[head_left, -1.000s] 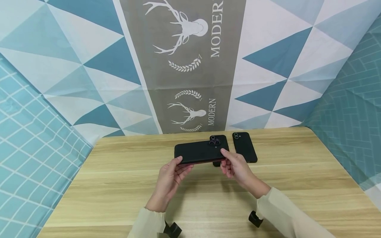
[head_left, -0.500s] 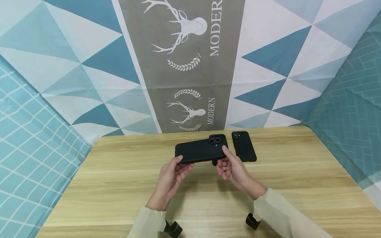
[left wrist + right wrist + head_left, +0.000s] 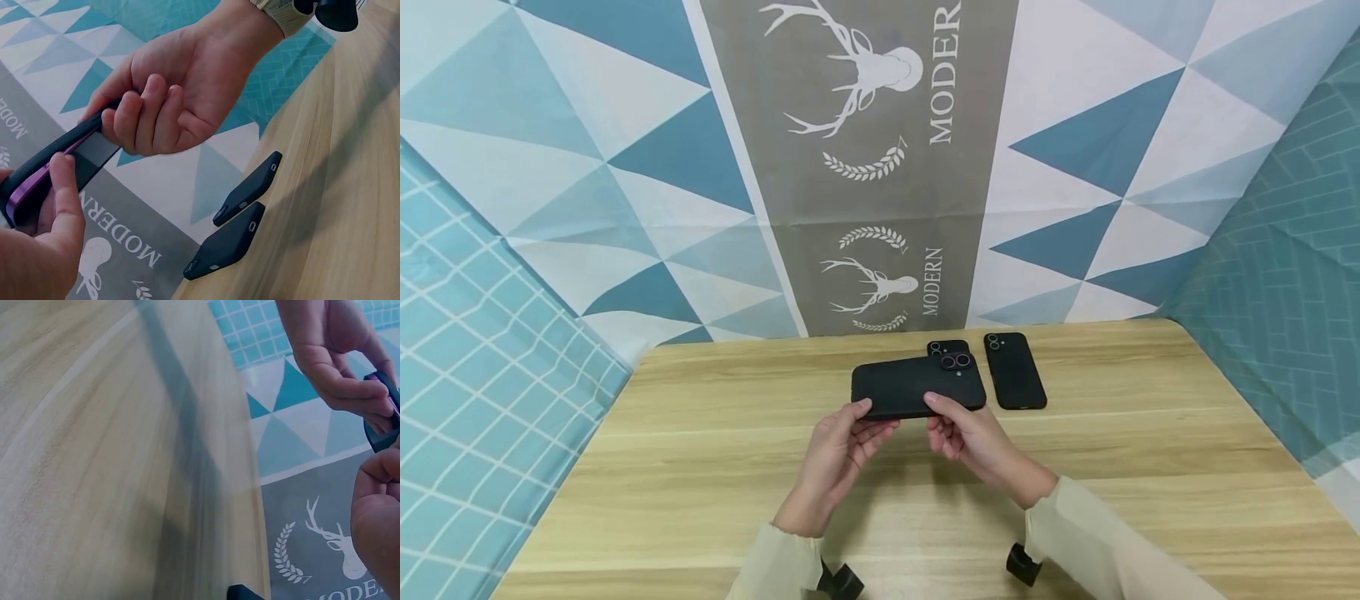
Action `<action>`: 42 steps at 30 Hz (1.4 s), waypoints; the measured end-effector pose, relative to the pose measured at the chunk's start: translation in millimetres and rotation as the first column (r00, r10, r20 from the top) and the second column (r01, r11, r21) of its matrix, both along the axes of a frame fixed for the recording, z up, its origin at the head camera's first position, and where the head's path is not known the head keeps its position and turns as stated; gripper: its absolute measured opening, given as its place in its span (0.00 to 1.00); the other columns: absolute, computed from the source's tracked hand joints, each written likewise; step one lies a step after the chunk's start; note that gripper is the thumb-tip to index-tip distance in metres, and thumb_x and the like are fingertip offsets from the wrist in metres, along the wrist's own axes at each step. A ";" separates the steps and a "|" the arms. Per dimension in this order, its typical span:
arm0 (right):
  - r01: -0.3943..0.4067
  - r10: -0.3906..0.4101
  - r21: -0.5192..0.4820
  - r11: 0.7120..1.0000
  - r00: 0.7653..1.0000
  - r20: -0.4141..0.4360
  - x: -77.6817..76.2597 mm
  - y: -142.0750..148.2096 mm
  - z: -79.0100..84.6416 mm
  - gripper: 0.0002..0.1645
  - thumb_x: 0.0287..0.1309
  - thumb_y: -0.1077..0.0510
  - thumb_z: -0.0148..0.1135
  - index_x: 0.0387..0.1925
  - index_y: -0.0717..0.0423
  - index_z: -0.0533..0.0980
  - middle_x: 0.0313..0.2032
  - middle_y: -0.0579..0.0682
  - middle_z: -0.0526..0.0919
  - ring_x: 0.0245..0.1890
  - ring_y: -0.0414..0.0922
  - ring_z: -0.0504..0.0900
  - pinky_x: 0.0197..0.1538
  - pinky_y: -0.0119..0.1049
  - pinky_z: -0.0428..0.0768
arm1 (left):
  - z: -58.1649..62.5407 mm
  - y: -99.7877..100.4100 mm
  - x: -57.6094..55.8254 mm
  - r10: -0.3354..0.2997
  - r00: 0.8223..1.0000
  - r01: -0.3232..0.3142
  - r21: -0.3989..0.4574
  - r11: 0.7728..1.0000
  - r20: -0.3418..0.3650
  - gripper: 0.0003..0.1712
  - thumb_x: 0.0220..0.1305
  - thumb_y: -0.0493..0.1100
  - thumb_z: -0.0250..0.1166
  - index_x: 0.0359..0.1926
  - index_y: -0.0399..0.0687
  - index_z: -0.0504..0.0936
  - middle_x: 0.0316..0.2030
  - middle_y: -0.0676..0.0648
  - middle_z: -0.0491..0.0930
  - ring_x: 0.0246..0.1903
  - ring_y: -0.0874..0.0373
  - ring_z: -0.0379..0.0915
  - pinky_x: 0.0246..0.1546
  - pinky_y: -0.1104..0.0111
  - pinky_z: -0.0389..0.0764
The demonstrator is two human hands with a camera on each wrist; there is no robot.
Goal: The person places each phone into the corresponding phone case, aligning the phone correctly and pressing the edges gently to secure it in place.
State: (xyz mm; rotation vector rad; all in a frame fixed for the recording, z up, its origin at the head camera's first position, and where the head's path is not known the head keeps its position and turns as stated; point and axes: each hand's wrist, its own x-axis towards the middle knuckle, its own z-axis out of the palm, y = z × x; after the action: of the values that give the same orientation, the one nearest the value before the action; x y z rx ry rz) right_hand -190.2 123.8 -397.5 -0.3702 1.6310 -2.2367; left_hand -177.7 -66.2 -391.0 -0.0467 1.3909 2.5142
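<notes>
Both hands hold a smartphone [image 3: 34,189] with a purple edge, set at a slant in a black phone case [image 3: 895,387]. The case back with its camera ring faces up in the head view. My left hand [image 3: 833,462] pinches the left end, thumb on top and fingers beneath. Along the near long edge, my right hand [image 3: 981,446] grips with its thumb on the case back and its other fingers curled under. The left wrist view shows the purple edge standing partly out of the case rim near the left fingers, and a dark glossy screen [image 3: 94,156] underneath.
Two more black phone-shaped pieces with camera rings lie on the wooden table [image 3: 700,467] near its back edge. One [image 3: 957,344] is partly hidden behind the held phone; the other [image 3: 1017,373] lies to its right. A patterned cloth [image 3: 880,192] hangs behind the table.
The held phone has shifted slightly right and nearer. My right hand has slid left along its near edge, away from the camera end; the left hand keeps its grip.
</notes>
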 end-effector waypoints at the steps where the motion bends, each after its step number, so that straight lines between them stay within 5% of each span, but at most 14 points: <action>1: 0.007 -0.007 0.004 1.000 1.000 0.006 -0.1 0.7 0.4 0.21 0.61 0.51 0.48 0.15 0.53 0.73 0.10 0.41 0.75 0.08 0.32 0.69 0.13 0.20 0.67 | 0.2 -0.3 0.1 -0.014 1.000 0.014 0.002 1.000 -0.005 0.12 0.61 0.39 0.52 0.41 0.33 0.69 0.28 0.46 0.81 0.32 0.57 0.79 0.41 0.72 0.79; 6: 0.041 -0.042 0.018 0.999 0.997 0.057 -0.4 2.0 1.0 0.22 0.60 0.50 0.50 0.14 0.52 0.73 0.09 0.41 0.75 0.08 0.32 0.69 0.13 0.20 0.67 | 0.8 -1.4 -0.9 -0.069 0.997 0.070 0.030 0.997 -0.013 0.13 0.63 0.40 0.51 0.42 0.33 0.69 0.31 0.45 0.81 0.35 0.56 0.79 0.45 0.71 0.78; 12: 0.065 -0.066 0.012 0.998 0.990 0.127 0.6 -3.6 -1.9 0.24 0.60 0.46 0.49 0.13 0.52 0.71 0.09 0.41 0.74 0.08 0.33 0.69 0.13 0.21 0.66 | -0.2 -1.7 -1.1 -0.066 0.998 0.066 0.042 0.997 -0.013 0.11 0.63 0.40 0.51 0.40 0.35 0.70 0.32 0.45 0.81 0.36 0.56 0.79 0.45 0.71 0.77; 17: 0.004 -0.007 0.032 0.999 0.996 0.091 1.7 -13.5 -5.0 0.23 0.60 0.44 0.48 0.17 0.53 0.70 0.10 0.41 0.74 0.08 0.33 0.68 0.13 0.22 0.65 | -1.3 0.8 -0.2 -0.084 0.995 0.086 0.050 0.995 -0.050 0.11 0.63 0.40 0.51 0.40 0.36 0.74 0.33 0.45 0.81 0.37 0.57 0.79 0.47 0.70 0.77; 30: 0.010 -0.020 0.094 0.996 0.994 0.107 1.6 -16.9 -2.0 0.20 0.56 0.44 0.52 0.17 0.52 0.72 0.11 0.39 0.74 0.10 0.32 0.66 0.15 0.21 0.64 | 2.2 -4.6 -1.7 -0.169 0.984 0.170 0.007 0.985 -0.046 0.10 0.63 0.41 0.52 0.37 0.40 0.75 0.33 0.47 0.82 0.37 0.59 0.79 0.47 0.71 0.76; 42: 0.003 -0.010 0.081 0.997 0.996 0.086 1.1 -18.3 -4.8 0.22 0.57 0.42 0.51 0.19 0.53 0.71 0.12 0.41 0.75 0.10 0.33 0.68 0.14 0.23 0.64 | 1.7 -3.7 -2.8 -0.145 0.989 0.145 0.008 0.989 -0.016 0.08 0.63 0.39 0.52 0.36 0.40 0.77 0.32 0.46 0.82 0.37 0.59 0.79 0.47 0.71 0.76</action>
State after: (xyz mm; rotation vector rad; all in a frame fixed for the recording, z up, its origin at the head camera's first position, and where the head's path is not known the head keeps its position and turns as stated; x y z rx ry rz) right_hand -189.0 105.5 -402.3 -0.2437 1.6737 -2.1521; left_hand -180.5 -69.9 -389.3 0.0738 1.3378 2.4057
